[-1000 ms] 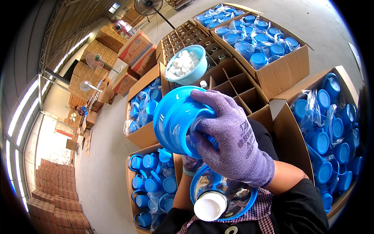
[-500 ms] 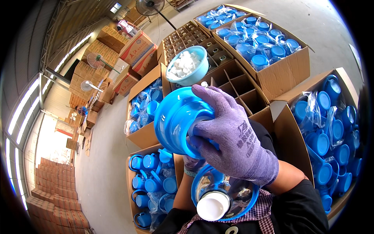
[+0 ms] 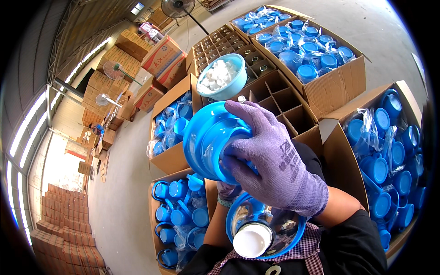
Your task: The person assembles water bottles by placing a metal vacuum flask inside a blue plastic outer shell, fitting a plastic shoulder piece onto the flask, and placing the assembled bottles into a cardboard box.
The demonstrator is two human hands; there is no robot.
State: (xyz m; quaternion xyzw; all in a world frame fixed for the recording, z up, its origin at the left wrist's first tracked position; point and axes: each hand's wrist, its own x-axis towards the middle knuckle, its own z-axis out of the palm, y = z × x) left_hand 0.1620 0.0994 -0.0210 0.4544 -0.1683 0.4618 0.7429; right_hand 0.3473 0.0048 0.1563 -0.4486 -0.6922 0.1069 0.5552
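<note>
I see a round blue plastic lid raised in front of me, tilted on edge so that its stepped, ringed face turns to the left. It is glossy, bright sky blue, with a raised rim and concentric ridges, and light glints off its curve. My right hand, in a purple knit glove, is clamped on it: the fingers curl over the upper edge and the thumb presses in from below, so the hand is closed tight around the lid's right side.

Just beneath it, close to my chest, sits a clear jug with a blue ring about it and a white round cap facing up. My left hand, also gloved, shows only a little under the lid, near the jug's upper edge; I cannot tell how its fingers are set, since the lid and my right hand cover most of it.

Beyond the lid a light blue bowl full of small white pieces rests on a cardboard box with dividers. Around me stand open cardboard boxes of blue parts wrapped in clear bags: one at the lower left, one left of the lid, one at the top and one at the right. Further off, stacked brown cartons line the grey concrete floor, and a standing fan is at the top.
</note>
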